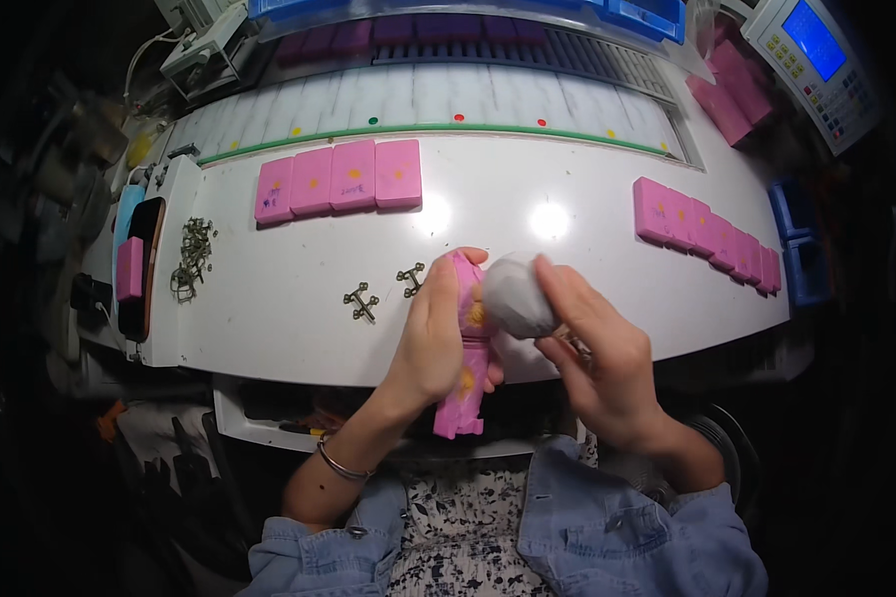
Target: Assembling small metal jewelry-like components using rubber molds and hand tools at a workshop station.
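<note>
My left hand (423, 343) is wrapped round a pink rubbery block (460, 406) above the table's front edge. The block looks spread into two parts, one above the other, each with a yellowish patch. Close against its right side, my right hand (602, 363) grips a rounded grey lump (518, 297) between thumb and fingers; whether it is a cloth pouch or solid, I cannot tell. The lump covers part of the block. Left of my left hand lie two small bronze-coloured metal pieces (361, 301) with knobbed ends.
Four pink blocks (353, 177) stand in a row at the back left. Another row (687, 221) runs along the right. At the left lie a heap of bronze-coloured pieces (195, 249) and a phone (143, 254). A green strip (438, 134) crosses behind; a control panel (811, 65) stands far right.
</note>
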`<state>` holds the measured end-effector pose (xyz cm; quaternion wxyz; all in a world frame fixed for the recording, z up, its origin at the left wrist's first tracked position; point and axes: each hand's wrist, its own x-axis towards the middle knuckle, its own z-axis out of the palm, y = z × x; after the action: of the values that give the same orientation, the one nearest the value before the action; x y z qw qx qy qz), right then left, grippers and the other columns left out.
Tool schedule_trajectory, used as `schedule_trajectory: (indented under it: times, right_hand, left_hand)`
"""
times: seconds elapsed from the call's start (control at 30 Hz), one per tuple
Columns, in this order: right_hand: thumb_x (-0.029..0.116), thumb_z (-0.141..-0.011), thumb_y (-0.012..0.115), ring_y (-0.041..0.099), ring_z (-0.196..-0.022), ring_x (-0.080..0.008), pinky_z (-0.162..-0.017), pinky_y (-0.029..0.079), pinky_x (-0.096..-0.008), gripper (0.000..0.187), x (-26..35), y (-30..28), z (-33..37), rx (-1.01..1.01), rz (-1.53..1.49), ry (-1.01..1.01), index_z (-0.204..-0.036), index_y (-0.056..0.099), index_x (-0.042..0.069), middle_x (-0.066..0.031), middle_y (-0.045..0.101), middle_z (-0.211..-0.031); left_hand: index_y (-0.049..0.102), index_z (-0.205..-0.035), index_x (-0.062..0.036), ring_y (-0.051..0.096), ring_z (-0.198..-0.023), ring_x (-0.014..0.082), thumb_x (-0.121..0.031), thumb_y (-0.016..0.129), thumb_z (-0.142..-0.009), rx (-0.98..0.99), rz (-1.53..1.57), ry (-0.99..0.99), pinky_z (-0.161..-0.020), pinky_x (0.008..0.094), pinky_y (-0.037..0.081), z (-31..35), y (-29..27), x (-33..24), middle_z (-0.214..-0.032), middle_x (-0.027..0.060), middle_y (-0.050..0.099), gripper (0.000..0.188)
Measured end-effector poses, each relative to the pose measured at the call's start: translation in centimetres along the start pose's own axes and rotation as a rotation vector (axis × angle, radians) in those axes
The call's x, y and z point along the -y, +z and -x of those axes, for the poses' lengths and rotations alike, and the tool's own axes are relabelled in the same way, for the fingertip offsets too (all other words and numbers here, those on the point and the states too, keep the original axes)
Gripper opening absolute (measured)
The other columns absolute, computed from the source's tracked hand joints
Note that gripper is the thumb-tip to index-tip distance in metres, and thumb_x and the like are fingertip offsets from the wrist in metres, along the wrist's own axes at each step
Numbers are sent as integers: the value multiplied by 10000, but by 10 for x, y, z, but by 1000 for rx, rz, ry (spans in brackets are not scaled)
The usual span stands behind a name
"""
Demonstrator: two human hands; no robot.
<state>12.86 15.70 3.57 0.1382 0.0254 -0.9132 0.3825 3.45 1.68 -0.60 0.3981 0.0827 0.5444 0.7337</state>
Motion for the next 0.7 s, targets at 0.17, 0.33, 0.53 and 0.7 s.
schedule_trajectory:
  times: [0.17,0.33,0.53,0.7]
  right_hand:
    - [-83,-660,575,555,-728,-286,-637,472,-331,649,-3,11,8,-190,313,-247,-1290,441,-5,-293,468,-1185]
    - [-65,-671,582,517,-667,-261,-620,463,-341,630,7,10,4,-94,184,-141,-1283,458,15,-280,464,-1183]
    - [40,-689,612,532,-695,-226,-620,464,-329,565,-9,36,9,-212,476,-342,-1246,518,58,-265,487,-1171]
    - [-21,-683,590,550,-740,-252,-656,470,-336,580,0,15,4,-52,329,-223,-1254,495,22,-263,493,-1158]
  left_hand:
    - [323,-1202,-37,525,-400,206,-394,131,-971,18,107,58,-358,297,450,1,8,-5,-691,139,554,466]
    - [292,-1215,-5,537,-418,228,-373,136,-973,27,57,7,-383,329,461,-2,0,0,-745,174,549,467]
    - [457,-1168,-18,591,-679,187,-374,205,-975,-133,-25,124,-647,301,507,-12,-4,8,-882,136,587,478]
    - [327,-1224,24,600,-548,227,-386,231,-973,-51,74,175,-431,301,498,-5,-8,6,-946,201,555,491]
